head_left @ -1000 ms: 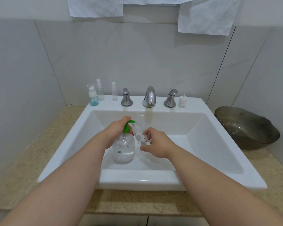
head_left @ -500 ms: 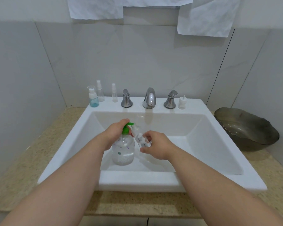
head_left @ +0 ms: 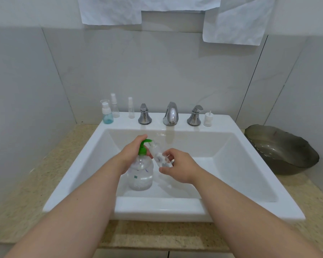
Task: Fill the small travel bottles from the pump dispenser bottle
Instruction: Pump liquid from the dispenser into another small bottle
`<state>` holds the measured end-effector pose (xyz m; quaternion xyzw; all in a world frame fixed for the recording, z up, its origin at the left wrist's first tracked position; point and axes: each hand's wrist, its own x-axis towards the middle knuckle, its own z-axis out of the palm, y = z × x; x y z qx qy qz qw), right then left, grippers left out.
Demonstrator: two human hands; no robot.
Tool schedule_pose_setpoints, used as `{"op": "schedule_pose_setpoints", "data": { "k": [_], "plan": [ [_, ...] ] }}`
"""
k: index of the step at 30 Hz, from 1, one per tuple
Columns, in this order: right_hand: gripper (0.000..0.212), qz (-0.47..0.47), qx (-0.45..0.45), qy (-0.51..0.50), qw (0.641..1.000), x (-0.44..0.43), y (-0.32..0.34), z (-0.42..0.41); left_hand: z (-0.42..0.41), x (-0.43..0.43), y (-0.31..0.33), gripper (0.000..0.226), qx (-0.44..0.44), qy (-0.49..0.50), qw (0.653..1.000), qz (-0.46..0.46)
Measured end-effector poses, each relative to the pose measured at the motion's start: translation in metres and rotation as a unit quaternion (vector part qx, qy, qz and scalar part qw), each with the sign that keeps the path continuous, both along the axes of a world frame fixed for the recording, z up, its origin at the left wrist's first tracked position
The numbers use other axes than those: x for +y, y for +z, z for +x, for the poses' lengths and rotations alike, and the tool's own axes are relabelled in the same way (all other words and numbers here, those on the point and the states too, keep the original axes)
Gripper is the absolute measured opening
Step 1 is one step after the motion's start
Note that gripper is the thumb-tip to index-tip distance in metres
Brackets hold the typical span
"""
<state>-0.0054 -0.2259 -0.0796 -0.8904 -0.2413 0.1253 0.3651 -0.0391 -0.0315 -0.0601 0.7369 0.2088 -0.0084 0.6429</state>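
1. our left hand (head_left: pixel 132 153) has its grip curled over the green pump head of the pump dispenser bottle (head_left: pixel 140 175), which stands in the sink (head_left: pixel 157 211).
2. our right hand (head_left: pixel 177 166) pinches a clear travel bottle (head_left: pixel 159 155), tilted with its mouth at the nozzle.
3. we judge this fill under way; its level we cannot tell.
4. on the back ledge, the blue-tinted bottle (head_left: pixel 107 116) holds liquid; the taller spray bottle (head_left: pixel 115 109) and the slim spray bottle (head_left: pixel 131 110) look empty, so those likely remain.
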Motion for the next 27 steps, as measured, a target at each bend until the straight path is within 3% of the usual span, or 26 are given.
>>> {"op": "schedule_pose_setpoints", "data": {
  "k": [16, 27],
  "plan": [
    [0.055, -0.022, -0.008, 0.010, 1.000, 0.001, 0.000, -0.002, 0.000, -0.001, 0.005, 0.044, -0.002, 0.012, 1.000, -0.013],
    [0.055, -0.045, -0.020, 0.018, 0.999, 0.001, 0.001, -0.004, 0.003, 0.011, -0.002, 0.053, -0.016, -0.042, 0.999, 0.007]
  ]
}}
